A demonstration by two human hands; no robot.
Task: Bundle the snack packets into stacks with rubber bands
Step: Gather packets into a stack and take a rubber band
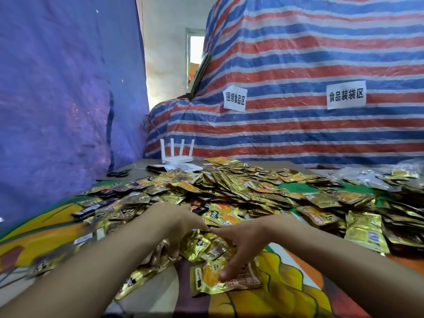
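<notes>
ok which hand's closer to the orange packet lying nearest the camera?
Right. The right hand has its thumb on the orange packet; the left hand is farther back and left, over the pile.

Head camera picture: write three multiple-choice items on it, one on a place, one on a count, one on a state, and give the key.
1. Where is the router?
A. At the far end of the table, behind the packets
B. Under the hands
C. At the near right corner

2. How many antennas does it show?
A. Two
B. Four
C. Six

3. The right hand is
A. a fist raised in the air
B. off the table
C. spread on loose packets

Key: 1 A, it stands beyond the pile at the far left; 2 B, four white rods stand up from it; 3 C, its fingers and thumb lie splayed on gold packets.
</notes>
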